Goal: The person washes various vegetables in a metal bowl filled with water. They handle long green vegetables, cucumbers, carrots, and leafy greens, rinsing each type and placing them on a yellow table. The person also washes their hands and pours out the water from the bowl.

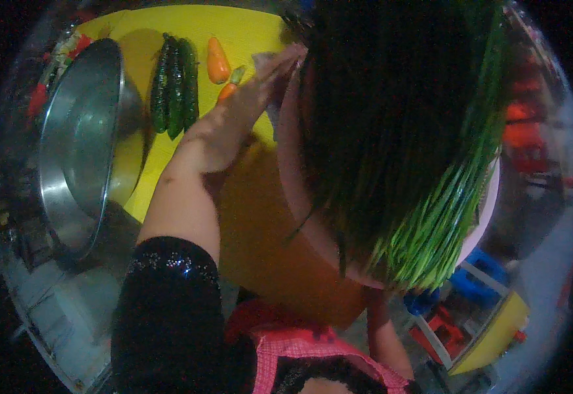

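A large bunch of long, thin green leafy stalks [429, 231] fills a pale pink basin [291, 147] close to the camera, its upper part in deep shadow. My left hand [262, 88] grips the basin's far left rim, fingers pointing away from me. My right forearm reaches up to the basin's near edge; the basin and stalks hide that hand. Left of my left hand, several dark green cucumbers [174, 88] lie side by side on a yellow surface [247, 19]. One orange carrot [217, 61] lies beside them, and another carrot [227, 91] is partly covered by my hand.
A large shiny metal bowl [87, 147] stands tilted at the left of the yellow surface. Red and pale items [82, 44] lie behind it. At the lower right are blue [481, 276] and red [439, 335] plastic things and a yellow panel [493, 335]. Other red objects sit farther right.
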Demonstrator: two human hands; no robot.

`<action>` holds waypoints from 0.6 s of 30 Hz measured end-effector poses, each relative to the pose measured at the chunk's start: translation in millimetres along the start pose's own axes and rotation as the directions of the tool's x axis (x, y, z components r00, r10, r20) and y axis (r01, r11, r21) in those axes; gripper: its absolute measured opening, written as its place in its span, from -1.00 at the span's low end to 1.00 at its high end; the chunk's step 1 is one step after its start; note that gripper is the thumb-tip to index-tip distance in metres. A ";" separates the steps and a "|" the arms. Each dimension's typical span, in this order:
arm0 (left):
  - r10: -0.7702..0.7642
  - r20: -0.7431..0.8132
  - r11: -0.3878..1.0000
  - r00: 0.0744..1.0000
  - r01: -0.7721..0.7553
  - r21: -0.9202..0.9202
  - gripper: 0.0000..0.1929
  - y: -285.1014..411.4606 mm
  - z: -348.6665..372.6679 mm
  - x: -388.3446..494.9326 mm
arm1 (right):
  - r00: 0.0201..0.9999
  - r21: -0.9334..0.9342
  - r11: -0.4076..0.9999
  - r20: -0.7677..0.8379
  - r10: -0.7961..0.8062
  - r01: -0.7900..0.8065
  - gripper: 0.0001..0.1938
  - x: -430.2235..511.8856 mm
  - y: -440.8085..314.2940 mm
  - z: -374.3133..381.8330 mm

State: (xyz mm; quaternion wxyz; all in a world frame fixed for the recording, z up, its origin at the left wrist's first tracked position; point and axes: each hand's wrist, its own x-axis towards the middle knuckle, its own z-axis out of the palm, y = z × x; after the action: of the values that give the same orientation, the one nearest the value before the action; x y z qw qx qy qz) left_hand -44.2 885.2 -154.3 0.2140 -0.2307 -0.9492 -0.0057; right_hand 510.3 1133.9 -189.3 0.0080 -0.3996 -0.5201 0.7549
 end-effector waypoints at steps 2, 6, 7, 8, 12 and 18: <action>0.051 0.024 0.998 0.998 -0.050 -0.036 -0.46 11.4 -25.8 -30.9 | 0.999 -0.067 0.997 -0.037 -0.025 0.023 -0.70 -0.4 4.9 -11.6; 0.160 0.098 0.980 0.982 -0.146 -0.136 -0.48 35.9 -84.7 -103.6 | 0.990 -0.429 0.903 -0.122 -0.075 0.015 -0.71 -1.3 11.4 -26.3; 0.188 0.115 0.972 0.975 -0.168 -0.164 -0.49 44.9 -100.2 -124.0 | 0.986 -0.543 0.839 -0.142 -0.088 -0.003 -0.71 -1.8 10.5 -26.2; 0.220 0.136 0.962 0.966 -0.192 -0.194 -0.49 53.5 -116.3 -145.2 | 0.983 -0.647 0.762 -0.128 -0.134 0.020 -0.71 -2.2 8.7 -24.4; 0.357 0.167 0.899 0.919 -0.289 -0.329 -0.50 105.0 -177.2 -224.1 | 0.913 -0.771 0.558 0.072 -0.402 0.306 -0.67 -2.2 -8.5 -4.6; 0.587 -0.009 0.665 0.810 -0.488 -0.566 -0.51 237.2 -213.2 -297.7 | 0.916 0.124 0.926 -0.242 -0.321 0.357 -0.49 -8.3 -21.3 7.9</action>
State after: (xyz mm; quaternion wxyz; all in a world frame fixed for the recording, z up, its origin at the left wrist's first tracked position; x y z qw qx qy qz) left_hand 385.0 944.1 -103.3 0.0476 -0.5514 -0.8108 -0.1904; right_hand 502.6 1134.0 -166.4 0.2291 -0.3812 -0.5129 0.7342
